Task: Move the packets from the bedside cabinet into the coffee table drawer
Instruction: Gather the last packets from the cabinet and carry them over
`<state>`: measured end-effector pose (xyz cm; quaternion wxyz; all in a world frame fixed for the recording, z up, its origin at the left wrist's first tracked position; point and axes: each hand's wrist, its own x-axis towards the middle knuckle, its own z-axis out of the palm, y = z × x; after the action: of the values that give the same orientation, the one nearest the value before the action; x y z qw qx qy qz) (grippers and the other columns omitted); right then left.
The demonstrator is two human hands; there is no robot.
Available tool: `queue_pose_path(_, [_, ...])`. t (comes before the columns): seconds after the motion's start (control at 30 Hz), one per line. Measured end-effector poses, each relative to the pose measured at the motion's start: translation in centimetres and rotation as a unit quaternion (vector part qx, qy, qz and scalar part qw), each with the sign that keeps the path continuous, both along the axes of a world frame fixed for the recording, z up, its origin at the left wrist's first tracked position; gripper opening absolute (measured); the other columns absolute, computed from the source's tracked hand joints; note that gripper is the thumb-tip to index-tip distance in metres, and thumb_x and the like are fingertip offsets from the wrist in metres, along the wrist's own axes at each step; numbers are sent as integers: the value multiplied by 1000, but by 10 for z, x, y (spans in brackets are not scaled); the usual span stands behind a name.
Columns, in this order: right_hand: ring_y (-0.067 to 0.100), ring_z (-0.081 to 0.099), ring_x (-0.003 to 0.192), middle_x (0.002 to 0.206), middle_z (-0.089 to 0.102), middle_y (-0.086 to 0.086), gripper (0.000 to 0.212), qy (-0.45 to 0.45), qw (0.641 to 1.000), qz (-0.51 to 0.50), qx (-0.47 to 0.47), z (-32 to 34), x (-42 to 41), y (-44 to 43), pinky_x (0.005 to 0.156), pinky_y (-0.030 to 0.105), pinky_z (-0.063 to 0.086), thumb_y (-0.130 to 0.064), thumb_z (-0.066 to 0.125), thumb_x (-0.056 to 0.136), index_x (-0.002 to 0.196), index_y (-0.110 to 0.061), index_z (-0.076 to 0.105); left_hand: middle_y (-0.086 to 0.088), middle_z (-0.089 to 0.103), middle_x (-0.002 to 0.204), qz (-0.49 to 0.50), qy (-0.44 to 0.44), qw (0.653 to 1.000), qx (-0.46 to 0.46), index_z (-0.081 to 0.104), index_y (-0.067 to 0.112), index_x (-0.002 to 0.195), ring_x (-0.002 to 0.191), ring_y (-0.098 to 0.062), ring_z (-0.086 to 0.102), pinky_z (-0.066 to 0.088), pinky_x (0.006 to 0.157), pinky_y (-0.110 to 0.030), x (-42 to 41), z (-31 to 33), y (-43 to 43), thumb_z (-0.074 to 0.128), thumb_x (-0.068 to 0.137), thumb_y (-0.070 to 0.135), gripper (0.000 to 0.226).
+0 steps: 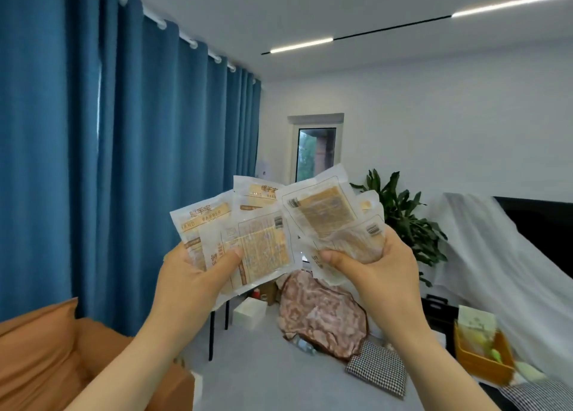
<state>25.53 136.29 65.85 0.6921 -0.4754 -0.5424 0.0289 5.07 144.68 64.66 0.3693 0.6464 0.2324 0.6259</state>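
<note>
Head view: the room is walled in white, and a blue curtain (124, 162) hangs floor to ceiling. Light strips (300, 45) run across the ceiling to the right of the curtain. Just beyond the curtain's far end a narrow window (316, 153) is set in the back wall, and further right stands a leafy potted plant (400, 212). Further right again, a white sheet (496, 255) is draped over something dark. Below the curtain's near end sits an orange sofa cushion (46, 348). Right of the curtain's hem, a pink-brown patterned bundle (322, 314), a white box (249, 313) and a checked cushion (376, 370) lie on the grey floor (263, 379).

Far right of the curtain, an orange open box (483, 367) holds a pale green printed carton and a small green thing (too blurred to identify).

The hand-warmer packets (257, 240) are held up in the air right of the curtain, fanned in two bunches that overlap. The left hand (192, 274) grips one bunch with its thumb across the front. The right hand (381, 265) clamps the other. The hands are near each other but apart.
</note>
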Motion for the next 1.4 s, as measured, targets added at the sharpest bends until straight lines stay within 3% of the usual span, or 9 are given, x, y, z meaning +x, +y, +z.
queue_pose_path(0.17, [-4, 67, 87, 94, 72, -19, 46, 11, 999, -52, -2, -5, 28, 60, 69, 10, 52, -9, 85, 65, 102, -30, 66, 27, 70, 84, -62, 2, 998, -15, 68, 26, 96, 79, 6, 68, 51, 56, -7, 40, 0, 79, 64, 85, 5, 23])
queue_pose_path(0.37, [-2, 68, 88, 96, 72, -18, 46, 30, 995, -90, -18, -22, 78, 114, 70, 12, 53, -12, 83, 69, 107, -29, 64, 16, 74, 94, -125, 7, 991, -40, 68, 29, 98, 90, -5, 70, 59, 74, -24, 105, -19, 156, 64, 85, 7, 26])
queue_pose_path(0.47, [-1, 68, 90, 98, 73, -16, 46, 38, 993, -110, -15, -30, 111, 138, 71, 15, 55, -13, 82, 70, 110, -27, 63, 14, 74, 97, -152, 16, 987, -42, 68, 25, 104, 92, -5, 70, 58, 76, -22, 144, -27, 189, 64, 85, 8, 26])
queue_pose_path(0.67, [10, 69, 96, 103, 73, -8, 46, 59, 986, -153, -14, -41, 194, 187, 83, 42, 57, -15, 83, 70, 111, -26, 64, 28, 70, 81, -189, 19, 981, -34, 65, 30, 97, 80, 8, 67, 52, 58, -8, 236, -31, 245, 62, 85, 5, 28])
queue_pose_path(0.77, [7, 70, 92, 99, 73, -11, 44, 69, 981, -179, -12, -44, 236, 205, 81, 39, 59, -12, 83, 69, 104, -30, 64, 32, 69, 77, -205, 25, 978, -25, 64, 33, 96, 77, 12, 66, 51, 57, -7, 283, -30, 267, 62, 85, 6, 28])
queue_pose_path(0.9, [5, 69, 92, 100, 73, -13, 46, 74, 974, -212, -23, -53, 289, 226, 79, 34, 59, -13, 84, 69, 106, -31, 64, 22, 72, 94, -245, 26, 968, -39, 66, 32, 99, 89, 1, 68, 56, 66, -14, 341, -36, 295, 61, 86, 6, 29])
queue_pose_path(1.0, [3, 69, 91, 98, 73, -15, 45, 81, 968, -233, -37, -60, 323, 241, 75, 27, 59, -12, 83, 69, 106, -29, 65, 23, 72, 90, -270, 41, 961, -32, 66, 37, 91, 89, 0, 69, 57, 69, -18, 383, -41, 316, 62, 86, 6, 32])
queue_pose_path(1.4, [7, 70, 91, 97, 74, -13, 41, 126, 923, -359, -55, -98, 434, 314, 81, 42, 58, -10, 82, 70, 102, -31, 67, 20, 73, 86, -394, 81, 914, -47, 68, 29, 88, 85, 0, 69, 52, 61, -9, 545, -71, 425, 62, 86, 4, 26])
